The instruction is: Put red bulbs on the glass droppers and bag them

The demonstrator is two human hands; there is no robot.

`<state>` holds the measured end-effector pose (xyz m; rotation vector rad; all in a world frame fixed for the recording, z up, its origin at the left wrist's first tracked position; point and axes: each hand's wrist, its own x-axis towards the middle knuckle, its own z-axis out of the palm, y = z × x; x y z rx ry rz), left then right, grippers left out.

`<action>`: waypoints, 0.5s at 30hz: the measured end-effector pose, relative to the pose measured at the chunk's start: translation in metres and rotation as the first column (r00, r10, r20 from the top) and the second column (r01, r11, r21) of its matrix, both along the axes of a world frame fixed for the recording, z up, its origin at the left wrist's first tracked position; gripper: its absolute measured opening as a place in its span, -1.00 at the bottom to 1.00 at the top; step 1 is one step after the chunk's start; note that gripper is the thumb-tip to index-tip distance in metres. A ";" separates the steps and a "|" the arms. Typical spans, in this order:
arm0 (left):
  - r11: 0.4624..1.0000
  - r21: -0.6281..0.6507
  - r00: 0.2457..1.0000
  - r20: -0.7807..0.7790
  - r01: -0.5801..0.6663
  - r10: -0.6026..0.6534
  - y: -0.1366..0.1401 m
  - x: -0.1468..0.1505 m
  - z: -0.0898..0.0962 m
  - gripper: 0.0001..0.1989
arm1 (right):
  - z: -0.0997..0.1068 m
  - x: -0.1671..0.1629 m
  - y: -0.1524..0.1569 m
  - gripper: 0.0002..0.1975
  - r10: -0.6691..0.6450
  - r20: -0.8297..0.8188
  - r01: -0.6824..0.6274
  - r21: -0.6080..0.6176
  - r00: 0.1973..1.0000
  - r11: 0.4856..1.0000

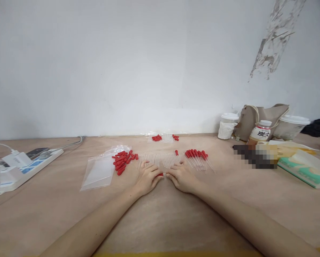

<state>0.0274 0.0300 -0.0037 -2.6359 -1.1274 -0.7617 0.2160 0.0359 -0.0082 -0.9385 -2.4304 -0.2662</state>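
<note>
My left hand (149, 177) pinches a red rubber dropper bulb (160, 174). Opposite it, my right hand (181, 176) is closed on a thin clear dropper tube, whose end (164, 174) meets the bulb between my fingertips; how far it sits inside I cannot tell. Just beyond both hands lie rows of clear tubes (168, 160). A heap of loose red bulbs (121, 160) is left of my left hand, partly on a clear plastic bag (97, 173). To the right of my right hand are several droppers with red bulbs fitted (196, 154), and one red bulb (176, 152) stands nearer.
More red bulbs (157, 137) lie in clear plastic by the wall. A white power strip (39, 166) with plugs is at left. On the right are a lidded cup (228, 126), a drink bottle (260, 132), a beige bag (248, 121) and a tissue pack (305, 167).
</note>
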 end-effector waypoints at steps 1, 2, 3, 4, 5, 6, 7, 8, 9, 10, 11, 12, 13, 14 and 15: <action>1.000 0.018 1.000 0.000 -0.002 0.002 0.000 0.000 0.000 -0.81 | 0.003 0.000 -0.001 -0.77 -0.008 0.023 0.008 0.024 1.000 1.000; 0.999 0.036 1.000 0.009 -0.009 0.009 0.000 -0.001 0.001 -0.81 | 0.006 0.000 -0.003 -0.78 -0.017 0.042 0.016 0.042 0.999 0.999; 0.998 0.051 0.999 0.029 -0.028 0.026 0.000 -0.003 0.001 -0.80 | 0.009 0.001 -0.003 -0.78 -0.031 0.051 0.029 0.047 0.998 0.998; 0.996 0.063 0.997 0.060 -0.060 0.056 0.000 -0.005 0.001 -0.78 | 0.012 0.003 -0.003 -0.79 -0.058 0.044 0.057 0.038 0.997 0.998; 0.992 0.069 0.990 0.101 -0.104 0.097 0.000 -0.008 0.001 -0.75 | 0.015 0.006 -0.001 -0.79 -0.112 0.018 0.111 0.012 0.994 0.994; 0.986 0.067 0.979 0.145 -0.152 0.141 0.000 -0.011 0.001 -0.73 | 0.019 0.010 0.002 -0.78 -0.194 -0.018 0.193 -0.036 0.981 0.981; 0.979 0.056 0.967 0.182 -0.194 0.181 0.001 -0.015 0.001 -0.71 | 0.022 0.015 0.006 -0.76 -0.299 -0.055 0.293 -0.099 0.953 0.951; 0.973 0.040 0.954 0.212 -0.227 0.214 0.002 -0.018 0.001 -0.71 | 0.025 0.021 0.012 -0.73 -0.414 -0.084 0.396 -0.170 0.907 0.902; 0.968 0.021 0.942 0.233 -0.252 0.240 0.003 -0.021 0.001 -0.71 | 0.028 0.028 0.019 -0.69 -0.521 -0.090 0.489 -0.241 0.849 0.838; 0.963 0.005 0.934 0.246 -0.268 0.258 0.004 -0.024 0.000 -0.72 | 0.031 0.035 0.027 -0.66 -0.597 -0.086 0.555 -0.284 0.797 0.782; 0.961 -0.012 0.929 0.252 -0.277 0.271 0.006 -0.026 0.000 -0.72 | 0.033 0.040 0.034 -0.64 -0.643 -0.071 0.596 -0.311 0.762 0.740; 0.959 -0.028 0.926 0.253 -0.282 0.279 0.007 -0.028 -0.001 -0.72 | 0.033 0.045 0.041 -0.63 -0.678 -0.055 0.628 -0.329 0.733 0.705; 0.958 -0.041 0.925 0.250 -0.284 0.285 0.008 -0.028 -0.002 -0.72 | 0.033 0.049 0.047 -0.64 -0.703 -0.041 0.653 -0.334 0.710 0.680; 0.957 -0.052 0.926 0.243 -0.284 0.288 0.009 -0.029 -0.002 -0.72 | 0.032 0.051 0.052 -0.65 -0.718 -0.028 0.671 -0.334 0.695 0.662; 0.957 -0.060 0.928 0.234 -0.283 0.289 0.009 -0.028 -0.003 -0.72 | 0.030 0.051 0.056 -0.66 -0.728 -0.019 0.682 -0.332 0.686 0.651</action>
